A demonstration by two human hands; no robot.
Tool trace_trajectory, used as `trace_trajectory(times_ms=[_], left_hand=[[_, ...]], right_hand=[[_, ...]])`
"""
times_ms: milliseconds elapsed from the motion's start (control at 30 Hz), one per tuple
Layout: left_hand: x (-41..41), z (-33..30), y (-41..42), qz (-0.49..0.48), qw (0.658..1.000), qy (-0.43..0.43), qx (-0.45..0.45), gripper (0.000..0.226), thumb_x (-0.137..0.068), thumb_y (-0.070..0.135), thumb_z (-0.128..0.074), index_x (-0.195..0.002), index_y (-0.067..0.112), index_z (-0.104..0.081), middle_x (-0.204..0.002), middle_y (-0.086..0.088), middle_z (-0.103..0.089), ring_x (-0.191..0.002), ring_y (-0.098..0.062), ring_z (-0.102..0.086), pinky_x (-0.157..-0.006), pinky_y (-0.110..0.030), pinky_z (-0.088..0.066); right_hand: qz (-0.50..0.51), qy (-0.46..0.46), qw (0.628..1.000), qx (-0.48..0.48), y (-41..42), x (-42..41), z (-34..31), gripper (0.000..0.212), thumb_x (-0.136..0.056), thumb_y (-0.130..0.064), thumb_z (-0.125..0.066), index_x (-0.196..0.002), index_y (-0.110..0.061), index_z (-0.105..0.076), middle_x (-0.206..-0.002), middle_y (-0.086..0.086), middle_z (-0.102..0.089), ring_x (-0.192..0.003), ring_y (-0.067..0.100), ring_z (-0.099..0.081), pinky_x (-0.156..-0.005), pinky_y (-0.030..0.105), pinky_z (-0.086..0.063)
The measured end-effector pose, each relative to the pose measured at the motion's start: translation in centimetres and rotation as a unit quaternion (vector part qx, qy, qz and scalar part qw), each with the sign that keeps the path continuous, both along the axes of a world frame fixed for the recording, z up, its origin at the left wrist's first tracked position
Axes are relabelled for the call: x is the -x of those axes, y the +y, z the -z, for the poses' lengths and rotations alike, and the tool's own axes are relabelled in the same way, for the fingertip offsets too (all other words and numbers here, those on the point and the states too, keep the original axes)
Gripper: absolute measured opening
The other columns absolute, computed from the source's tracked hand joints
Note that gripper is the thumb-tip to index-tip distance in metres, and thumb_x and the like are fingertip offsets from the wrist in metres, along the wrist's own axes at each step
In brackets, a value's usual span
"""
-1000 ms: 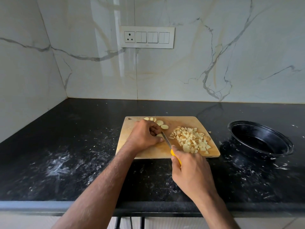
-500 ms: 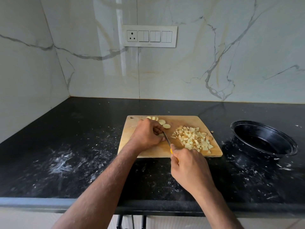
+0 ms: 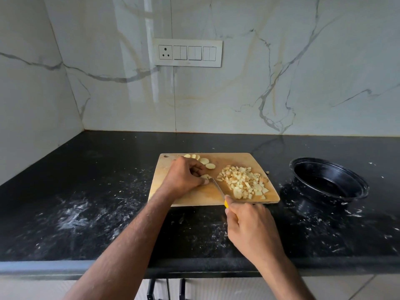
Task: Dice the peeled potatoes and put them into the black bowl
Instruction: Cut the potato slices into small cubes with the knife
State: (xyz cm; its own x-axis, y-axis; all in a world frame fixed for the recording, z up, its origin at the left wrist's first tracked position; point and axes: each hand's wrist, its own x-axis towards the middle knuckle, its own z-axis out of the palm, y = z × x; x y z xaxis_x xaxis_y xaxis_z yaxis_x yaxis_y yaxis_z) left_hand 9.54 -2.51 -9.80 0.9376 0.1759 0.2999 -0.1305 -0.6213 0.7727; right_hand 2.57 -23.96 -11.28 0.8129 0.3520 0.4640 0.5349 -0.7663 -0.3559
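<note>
Little moved vs 1 s ago: knife (image 3: 217, 187) drawn a bit nearer, blade tip now just beside left thumb, yellow handle end peeking out above right hand (image 3: 252, 227). Left hand (image 3: 185, 178) shifted only slightly on the slice being cut. Diced pile (image 3: 243, 182) looks same size; round slices (image 3: 204, 162) at far edge of board (image 3: 194, 197) unchanged in number as far as visible.

Fingers now: left curled down, pinning a small potato piece (image 3: 205, 176) to the board, mostly hidden under hand. Right clenched round knife handle, blade angled toward left fingertips.

Where things sit: all potato on the wooden board, pile on its right half, uncut slices along back-left edge; one stray bit (image 3: 267, 172) just off the right edge on the worktop (image 3: 86, 202). Black bowl (image 3: 329, 180) to the right, apart from board, appears to hold no potato.

Meaning for task, as a guess: mid-dicing, one stroke among many. Several slices left to cut, then whole pile to transfer, so prob. past halfway on cutting, zero on bowl step. Risk: blade v. close to left thumb.
</note>
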Motion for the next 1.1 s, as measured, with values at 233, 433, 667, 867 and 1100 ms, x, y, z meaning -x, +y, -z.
trace_trajectory(times_ms=[233,433,667,867,1100], left_hand=[[-0.1,0.0,0.3,0.001,1.0,-0.003,-0.019,0.04,-0.063,0.014,-0.095,-0.099,0.018,-0.078,-0.084,0.008,-0.075,-0.081,-0.005,-0.07,-0.071,-0.016,-0.057],[0.0,-0.2,0.5,0.0,1.0,0.0,-0.008,0.04,-0.061,0.014,-0.097,-0.096,0.018,-0.079,-0.083,0.01,-0.075,-0.079,-0.002,-0.07,-0.072,-0.015,-0.056],[-0.1,-0.1,0.5,-0.01,1.0,0.013,0.025,0.039,-0.059,0.01,-0.097,-0.093,0.016,-0.079,-0.08,0.006,-0.076,-0.079,-0.008,-0.072,-0.073,-0.022,-0.06],[-0.1,-0.1,0.5,0.0,0.999,0.017,0.035,0.036,-0.06,0.007,-0.096,-0.091,0.016,-0.08,-0.078,0.004,-0.077,-0.077,-0.007,-0.072,-0.071,-0.02,-0.059],[0.0,-0.3,0.3,0.009,0.999,0.026,0.04,0.032,-0.063,0.002,-0.093,-0.09,0.012,-0.08,-0.076,0.001,-0.077,-0.073,-0.006,-0.072,-0.068,-0.017,-0.056]], right_hand=[[-0.026,0.009,0.998,-0.063,0.9,-0.2,-0.8,0.025,-0.097,-0.025,-0.061,-0.116,-0.016,-0.074,-0.066,-0.006,-0.07,-0.043,0.008,-0.051,-0.04,0.013,-0.037],[-0.038,0.011,0.998,-0.05,1.4,-0.6,-0.7,0.029,-0.098,-0.027,-0.059,-0.123,-0.018,-0.071,-0.064,-0.005,-0.07,-0.043,0.01,-0.052,-0.043,0.014,-0.04],[-0.035,0.016,0.999,-0.004,1.6,-0.7,-0.4,0.032,-0.101,-0.031,-0.052,-0.127,-0.023,-0.067,-0.055,-0.01,-0.057,-0.042,0.01,-0.047,-0.042,0.015,-0.035],[-0.016,0.022,0.999,0.027,1.9,-0.5,-0.7,0.028,-0.101,-0.033,-0.051,-0.115,-0.02,-0.072,-0.048,-0.015,-0.038,-0.038,0.008,-0.038,-0.038,0.015,-0.023],[-0.003,0.006,0.998,0.059,3.2,-1.7,-0.8,0.034,-0.103,-0.032,-0.045,-0.083,-0.016,-0.068,-0.069,-0.004,-0.068,-0.043,0.013,-0.046,-0.039,0.018,-0.03]])
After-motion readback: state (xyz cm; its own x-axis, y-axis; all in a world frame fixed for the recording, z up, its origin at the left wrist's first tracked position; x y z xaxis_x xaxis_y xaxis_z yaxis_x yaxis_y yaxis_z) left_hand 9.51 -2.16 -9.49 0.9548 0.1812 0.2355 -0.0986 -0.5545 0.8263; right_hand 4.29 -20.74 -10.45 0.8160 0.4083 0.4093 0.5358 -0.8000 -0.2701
